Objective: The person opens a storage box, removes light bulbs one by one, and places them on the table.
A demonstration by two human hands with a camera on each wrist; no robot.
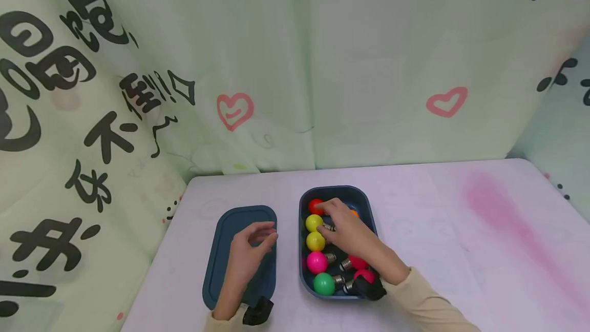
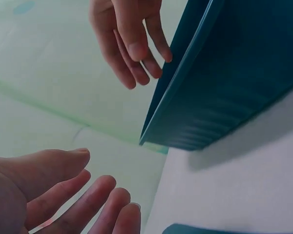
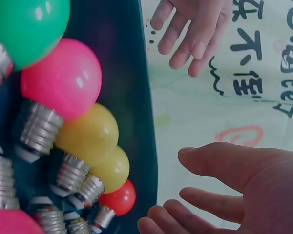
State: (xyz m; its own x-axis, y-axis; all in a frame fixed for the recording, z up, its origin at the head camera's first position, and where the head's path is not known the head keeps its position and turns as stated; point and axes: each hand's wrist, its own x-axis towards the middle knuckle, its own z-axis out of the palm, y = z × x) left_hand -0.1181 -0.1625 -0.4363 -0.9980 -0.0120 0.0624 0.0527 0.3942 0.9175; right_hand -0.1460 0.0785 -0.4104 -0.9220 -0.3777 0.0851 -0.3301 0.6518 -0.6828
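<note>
A dark blue box (image 1: 302, 270) holds small coloured light bulbs with silver screw bases. Down its left side lie a red bulb (image 1: 315, 206), two yellow bulbs (image 1: 315, 241), a pink bulb (image 1: 317, 263) and a green bulb (image 1: 324, 284). My right hand (image 1: 350, 227) hovers over the box, fingers loosely bent; in the right wrist view nothing sits between thumb and fingers (image 3: 229, 180). It partly hides the right-hand bulbs, including an orange one (image 1: 354, 213). My left hand (image 1: 249, 252) is held over a flat dark blue lid (image 1: 218, 265), its fingers relaxed and holding nothing.
Box and lid lie side by side on a table with a pale cloth (image 1: 438, 240) that has a pink smear. Behind and to the left hangs a light green curtain (image 1: 392, 65) with black characters and hearts. Each wrist wears a black device (image 1: 258, 311).
</note>
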